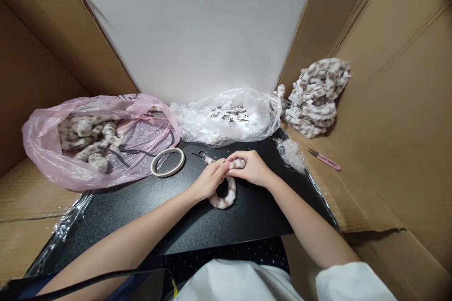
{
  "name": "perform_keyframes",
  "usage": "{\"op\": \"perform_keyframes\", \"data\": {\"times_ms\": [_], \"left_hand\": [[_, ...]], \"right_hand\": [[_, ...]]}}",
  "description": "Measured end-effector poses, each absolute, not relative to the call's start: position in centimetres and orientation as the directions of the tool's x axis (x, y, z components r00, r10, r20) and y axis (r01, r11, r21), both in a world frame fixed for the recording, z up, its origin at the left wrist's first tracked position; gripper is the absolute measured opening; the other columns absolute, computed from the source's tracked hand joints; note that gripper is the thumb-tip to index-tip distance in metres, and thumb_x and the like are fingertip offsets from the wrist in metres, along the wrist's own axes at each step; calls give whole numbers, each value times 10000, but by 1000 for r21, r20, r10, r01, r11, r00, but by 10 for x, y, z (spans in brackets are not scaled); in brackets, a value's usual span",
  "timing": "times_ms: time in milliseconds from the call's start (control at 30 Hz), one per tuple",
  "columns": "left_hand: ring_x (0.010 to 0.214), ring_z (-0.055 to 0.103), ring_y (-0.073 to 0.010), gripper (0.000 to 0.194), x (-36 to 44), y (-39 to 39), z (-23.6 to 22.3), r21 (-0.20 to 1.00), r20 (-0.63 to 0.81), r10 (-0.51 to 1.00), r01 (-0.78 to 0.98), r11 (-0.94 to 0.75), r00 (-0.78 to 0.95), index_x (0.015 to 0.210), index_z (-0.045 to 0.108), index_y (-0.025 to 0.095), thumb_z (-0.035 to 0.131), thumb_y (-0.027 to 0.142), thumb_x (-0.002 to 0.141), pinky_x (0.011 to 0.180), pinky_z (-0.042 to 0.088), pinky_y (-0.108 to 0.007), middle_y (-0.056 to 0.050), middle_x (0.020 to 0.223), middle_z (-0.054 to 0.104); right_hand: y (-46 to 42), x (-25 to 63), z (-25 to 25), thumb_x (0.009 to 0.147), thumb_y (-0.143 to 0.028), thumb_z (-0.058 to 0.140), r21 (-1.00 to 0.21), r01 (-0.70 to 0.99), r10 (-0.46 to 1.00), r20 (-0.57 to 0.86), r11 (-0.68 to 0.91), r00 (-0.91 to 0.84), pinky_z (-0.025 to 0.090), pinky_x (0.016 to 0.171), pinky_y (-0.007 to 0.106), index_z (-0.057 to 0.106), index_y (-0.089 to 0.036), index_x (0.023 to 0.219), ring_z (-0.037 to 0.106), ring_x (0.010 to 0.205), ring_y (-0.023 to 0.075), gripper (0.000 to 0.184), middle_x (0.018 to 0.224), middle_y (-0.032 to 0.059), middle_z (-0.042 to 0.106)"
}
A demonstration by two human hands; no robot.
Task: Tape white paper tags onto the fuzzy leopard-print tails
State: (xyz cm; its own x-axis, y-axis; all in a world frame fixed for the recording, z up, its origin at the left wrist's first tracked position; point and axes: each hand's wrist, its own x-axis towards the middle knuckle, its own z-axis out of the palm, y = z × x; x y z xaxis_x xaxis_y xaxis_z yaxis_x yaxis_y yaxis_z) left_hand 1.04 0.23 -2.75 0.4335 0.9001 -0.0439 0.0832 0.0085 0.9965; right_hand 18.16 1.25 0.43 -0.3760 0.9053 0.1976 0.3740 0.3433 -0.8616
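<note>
Over the middle of the dark table, both hands are closed on one fluffy white-and-brown plush strip (223, 201). It curls into a loop beneath my left hand (211, 179), and its other end pokes out between the fingers of my right hand (251, 167). The fingertips of the two hands meet on the strip, so the pinched part is hidden. A thin dark piece (198, 154) sticks out just beyond the left hand. To the left of the hands lies a roll of whitish tape (154, 168).
A pink plastic bag (42, 150) with plush pieces and dark cords lies left. Behind the hands sits a clear bag (190, 124) of white material. At right are a plush pile (318, 96), loose white fluff (292, 154) and pink-handled snips (329, 162). Cardboard walls (395, 117) stand around.
</note>
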Motion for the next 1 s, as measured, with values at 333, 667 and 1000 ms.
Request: {"op": "perform_keyframes", "data": {"times_ms": [333,667,1000], "left_hand": [[472,217,-66,429,12,0,-27,993,-104,908,-5,116,405,712,417,186,506,595,803,410,181,-190,84,570,296],[426,186,-42,430,9,8,-24,951,-244,842,-49,304,480,721,368,204,564,586,740,398,108,-169,97,543,286],[441,192,-50,331,12,4,-25,964,-221,872,-39,264,436,736,366,205,525,492,774,394,133,-162,97,549,269]], "right_hand": [[15,180,-4,619,-371,803,-987,126,944,53,99,-326,531,597,297,677,-140,685,669,635,198,270,667,41,685],[16,162,-14,463,-347,867,-997,-41,967,-51,-63,-249,570,624,321,696,-150,661,657,604,185,328,652,29,699],[14,169,-10,603,-204,767,-935,231,940,203,269,-274,455,578,223,683,-149,1078,540,597,102,486,762,4,658]]}}
